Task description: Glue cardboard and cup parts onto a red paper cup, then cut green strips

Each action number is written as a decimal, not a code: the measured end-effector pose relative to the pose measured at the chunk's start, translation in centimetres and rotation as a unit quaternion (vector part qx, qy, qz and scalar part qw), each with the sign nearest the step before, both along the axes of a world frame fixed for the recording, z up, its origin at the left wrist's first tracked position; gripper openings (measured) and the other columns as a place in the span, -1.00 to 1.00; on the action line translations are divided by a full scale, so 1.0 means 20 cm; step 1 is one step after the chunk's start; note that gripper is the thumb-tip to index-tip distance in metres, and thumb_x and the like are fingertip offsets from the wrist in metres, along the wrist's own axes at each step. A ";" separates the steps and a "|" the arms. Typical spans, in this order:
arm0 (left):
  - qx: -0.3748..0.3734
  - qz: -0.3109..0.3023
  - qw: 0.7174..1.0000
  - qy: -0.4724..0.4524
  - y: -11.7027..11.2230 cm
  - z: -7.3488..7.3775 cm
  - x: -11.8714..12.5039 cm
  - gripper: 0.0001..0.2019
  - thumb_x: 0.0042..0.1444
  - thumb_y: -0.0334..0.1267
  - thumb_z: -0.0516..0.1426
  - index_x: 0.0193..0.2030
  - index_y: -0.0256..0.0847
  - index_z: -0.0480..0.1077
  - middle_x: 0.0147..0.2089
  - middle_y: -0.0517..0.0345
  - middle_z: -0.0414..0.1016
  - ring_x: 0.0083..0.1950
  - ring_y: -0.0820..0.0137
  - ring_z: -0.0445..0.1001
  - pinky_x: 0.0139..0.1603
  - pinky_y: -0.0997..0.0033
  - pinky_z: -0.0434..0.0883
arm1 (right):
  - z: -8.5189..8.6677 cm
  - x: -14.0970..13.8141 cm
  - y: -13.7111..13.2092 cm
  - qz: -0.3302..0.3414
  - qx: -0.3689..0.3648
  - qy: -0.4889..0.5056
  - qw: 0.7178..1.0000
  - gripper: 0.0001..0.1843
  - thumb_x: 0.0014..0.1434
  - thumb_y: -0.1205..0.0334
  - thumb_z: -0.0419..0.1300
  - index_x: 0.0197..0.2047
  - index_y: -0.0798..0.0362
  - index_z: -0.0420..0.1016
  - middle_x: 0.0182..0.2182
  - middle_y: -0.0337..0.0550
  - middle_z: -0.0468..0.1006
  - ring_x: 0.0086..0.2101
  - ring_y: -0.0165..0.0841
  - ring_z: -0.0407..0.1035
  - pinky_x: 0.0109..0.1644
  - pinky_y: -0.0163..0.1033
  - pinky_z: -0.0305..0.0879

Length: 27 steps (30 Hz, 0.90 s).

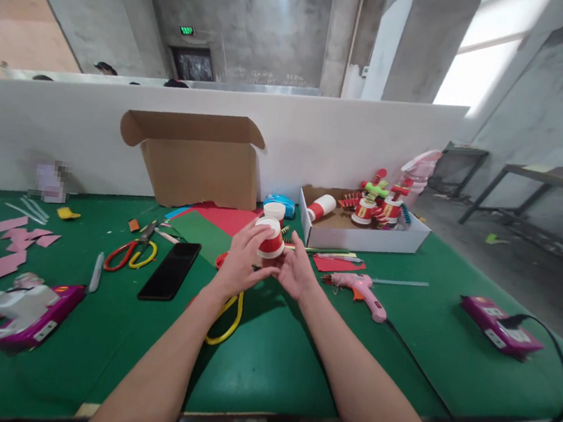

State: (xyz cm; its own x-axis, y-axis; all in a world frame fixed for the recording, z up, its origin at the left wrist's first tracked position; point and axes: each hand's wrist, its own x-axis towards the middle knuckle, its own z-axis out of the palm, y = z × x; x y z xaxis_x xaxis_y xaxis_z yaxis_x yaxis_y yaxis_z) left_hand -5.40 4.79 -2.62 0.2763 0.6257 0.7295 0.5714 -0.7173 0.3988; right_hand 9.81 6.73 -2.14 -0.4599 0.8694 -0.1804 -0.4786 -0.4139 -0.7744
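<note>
- The left hand (pixel 244 251) is gripping a red-and-white cup (pixel 272 242), and its fingers are curling around the side.
- The right hand (pixel 299 270) is curving close by; I am not able to tell if it is touching or holding anything.
- The gripped cup is sitting up above the green table (pixel 265 370), and a white cup (pixel 274 209) is showing just behind it.
- The gripped cup is wearing a red band, so that part is looking done.
- No bright bits are showing on its top, so it is looking less finished than the fancy cups (pixel 363 211).
- The white box (pixel 374 239) is standing to the right and is holding two of those fancy cups, with red and green bits sticking up.
- A plainer cup (pixel 322 208) is lying in the box too, near its left end.
- Brown cardboard (pixel 200 172) is standing open behind the red paper (pixel 230 218).
- A pink glue gun (pixel 364 290) is lying right of the hands.
</note>
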 end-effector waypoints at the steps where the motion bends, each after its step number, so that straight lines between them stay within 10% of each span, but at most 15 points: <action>1: -0.009 -0.012 1.000 -0.018 0.00 0.00 0.00 -0.43 0.11 -0.04 0.23 0.23 -0.09 0.23 0.26 -0.12 0.27 0.37 -0.01 0.14 0.35 -0.08 0.10 | 0.00 0.00 0.00 -0.009 -0.002 -0.001 1.000 -0.31 0.28 -0.30 -0.14 -0.23 0.12 0.53 -0.34 0.00 0.63 -0.29 -0.26 0.51 -0.22 -0.22 0.44; 6: -0.049 -0.002 0.986 -0.158 0.01 -0.01 0.01 -0.68 0.17 -0.10 0.17 0.02 -0.12 0.30 0.02 0.00 0.35 0.12 0.16 0.38 0.18 0.08 0.32 | -0.01 -0.01 0.01 -0.046 -0.018 -0.008 0.999 -0.38 0.33 -0.20 -0.14 -0.26 0.09 0.54 -0.35 -0.06 0.63 -0.36 -0.34 0.46 -0.17 -0.26 0.40; 15: -0.049 0.048 0.983 -0.173 0.01 0.00 -0.01 -0.36 0.03 -0.18 0.27 0.26 -0.14 0.20 0.25 -0.10 0.24 0.19 0.14 0.34 0.20 0.08 0.33 | -0.03 -0.03 0.00 -0.095 0.052 -0.032 0.994 -0.46 0.23 -0.24 0.06 -0.12 0.06 0.54 -0.21 -0.13 0.64 -0.27 -0.33 0.45 -0.22 -0.29 0.34; 27: -0.161 -0.049 0.920 -0.353 0.06 -0.04 -0.03 -0.46 0.01 -0.13 0.30 0.13 -0.14 0.28 0.14 -0.04 0.44 0.09 0.22 0.47 0.03 0.27 0.44 | 0.03 0.05 0.04 -0.024 0.003 -0.023 0.999 -0.53 0.37 -0.11 -0.07 -0.03 0.06 0.47 -0.36 -0.14 0.63 -0.43 -0.36 0.51 -0.17 -0.19 0.46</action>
State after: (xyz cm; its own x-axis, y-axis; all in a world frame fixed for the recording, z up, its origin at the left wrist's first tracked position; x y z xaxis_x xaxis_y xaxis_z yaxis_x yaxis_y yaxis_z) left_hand -6.07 5.91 -3.38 -0.1289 0.8377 0.5307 0.0274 -0.5320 0.8463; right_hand 10.79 7.45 -1.53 -0.4082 0.8917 -0.1954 -0.4619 -0.3864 -0.7983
